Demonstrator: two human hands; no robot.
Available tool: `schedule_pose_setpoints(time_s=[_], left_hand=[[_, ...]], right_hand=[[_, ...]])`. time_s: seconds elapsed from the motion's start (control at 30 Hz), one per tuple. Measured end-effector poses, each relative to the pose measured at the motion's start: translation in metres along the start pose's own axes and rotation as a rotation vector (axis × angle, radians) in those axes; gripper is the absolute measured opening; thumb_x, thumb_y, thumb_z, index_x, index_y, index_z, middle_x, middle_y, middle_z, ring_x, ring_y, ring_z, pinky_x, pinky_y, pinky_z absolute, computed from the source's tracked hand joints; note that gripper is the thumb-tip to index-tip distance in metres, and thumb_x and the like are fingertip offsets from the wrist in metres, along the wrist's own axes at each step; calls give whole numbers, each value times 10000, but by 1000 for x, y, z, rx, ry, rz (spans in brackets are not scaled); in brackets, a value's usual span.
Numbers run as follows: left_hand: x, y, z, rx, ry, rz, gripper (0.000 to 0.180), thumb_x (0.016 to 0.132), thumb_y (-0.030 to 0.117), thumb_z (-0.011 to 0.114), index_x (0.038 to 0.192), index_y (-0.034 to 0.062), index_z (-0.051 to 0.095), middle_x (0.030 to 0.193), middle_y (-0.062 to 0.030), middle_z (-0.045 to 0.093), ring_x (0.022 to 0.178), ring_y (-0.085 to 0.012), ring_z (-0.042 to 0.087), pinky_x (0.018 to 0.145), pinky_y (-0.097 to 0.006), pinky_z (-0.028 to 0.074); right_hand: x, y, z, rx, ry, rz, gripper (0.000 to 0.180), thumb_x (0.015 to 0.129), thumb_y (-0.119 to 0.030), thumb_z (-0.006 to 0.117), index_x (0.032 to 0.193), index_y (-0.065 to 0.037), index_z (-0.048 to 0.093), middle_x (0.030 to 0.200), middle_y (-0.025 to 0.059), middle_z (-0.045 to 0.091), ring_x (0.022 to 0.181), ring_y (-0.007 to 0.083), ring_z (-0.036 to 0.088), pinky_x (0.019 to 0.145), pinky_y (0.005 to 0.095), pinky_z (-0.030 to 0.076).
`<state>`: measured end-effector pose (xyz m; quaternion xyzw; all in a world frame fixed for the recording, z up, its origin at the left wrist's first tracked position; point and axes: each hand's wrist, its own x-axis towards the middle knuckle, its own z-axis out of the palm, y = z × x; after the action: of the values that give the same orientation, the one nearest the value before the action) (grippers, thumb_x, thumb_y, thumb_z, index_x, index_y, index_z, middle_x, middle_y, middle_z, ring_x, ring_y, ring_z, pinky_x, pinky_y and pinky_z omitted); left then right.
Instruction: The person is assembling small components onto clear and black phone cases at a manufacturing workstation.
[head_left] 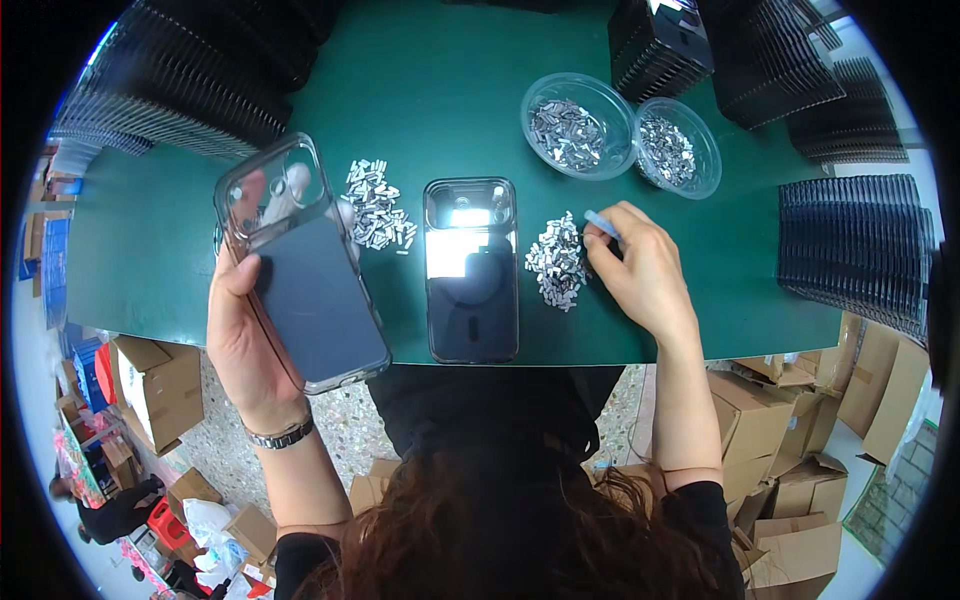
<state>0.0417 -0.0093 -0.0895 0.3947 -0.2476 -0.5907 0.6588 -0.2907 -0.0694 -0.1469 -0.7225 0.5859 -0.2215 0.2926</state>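
Up close, the left hand [240, 345] grips a clear phone case [300, 265] from its left edge, thumb along the near side and fingers showing through the camera cut-out at the top; the case is lifted off the table and tilted, its lower end hanging past the table's near edge. The right hand [640, 270] rests on the green table [150, 260] with its fingers curled together, pinching a thin pale-blue tool [602, 224] whose tip points at a pile of small silver parts [558, 262] just left of the fingertips. Between the two hands a second case [471, 270], darker and with a ring mark on its back, lies flat and upright on the table, its bottom edge near the table's rim. Another pile of silver parts [378, 205] lies between the held case and the flat one, partly touching the held case's right side in this view. Farther back stand two clear round bowls [620, 135], side by side and touching, each holding more silver parts. Tall stacks of dark trays [855, 250] rise to the right, with more stacks at the back right and along the back left [180, 80]. Beyond the table's near edge, cardboard boxes [800, 480] sit on the speckled floor on both sides, and another person [115, 515] is bent over at the lower left.
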Motion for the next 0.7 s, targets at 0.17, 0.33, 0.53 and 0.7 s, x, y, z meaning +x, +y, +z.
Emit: schedule_pose_setpoints(time_s=[0.17, 0.33, 0.53, 0.7], left_hand=[[-22, -6, -23, 764, 25, -15, 415, 1115, 137, 526, 1491, -34, 565, 1309, -137, 714, 1156, -159, 669, 1030, -290, 502], [-29, -10, 27, 1320, -126, -71, 168, 1059, 75, 579, 1176, -17, 659, 898, -68, 702, 815, -86, 629, 709, -279, 499], [-21, -18, 32, 1236, -357, 146, 152, 1029, 57, 600, 1150, 0, 671, 961, -188, 722, 868, -331, 719, 775, -369, 543], [-25, -19, 35, 1197, -335, 99, 167, 997, 17, 599, 1142, 6, 680, 988, -192, 721, 911, -397, 703, 794, -398, 544]], right_hand=[[-3, -16, -14, 381, -17, 36, 74, 939, -59, 701, 963, 6, 673, 874, 20, 638, 733, 97, 558, 645, 278, 419], [0, -52, -13, 690, -51, -90, 44, 928, 10, 700, 922, -15, 664, 900, -40, 605, 689, -14, 414, 583, 203, 303], [17, -99, -15, 216, -126, -574, 180, 793, 51, 722, 943, -15, 648, 930, 92, 637, 765, 236, 618, 640, 339, 482], [28, -108, -1, -38, -185, -875, 278, 736, -15, 768, 970, -39, 620, 942, 92, 589, 863, 300, 615, 676, 409, 530]])
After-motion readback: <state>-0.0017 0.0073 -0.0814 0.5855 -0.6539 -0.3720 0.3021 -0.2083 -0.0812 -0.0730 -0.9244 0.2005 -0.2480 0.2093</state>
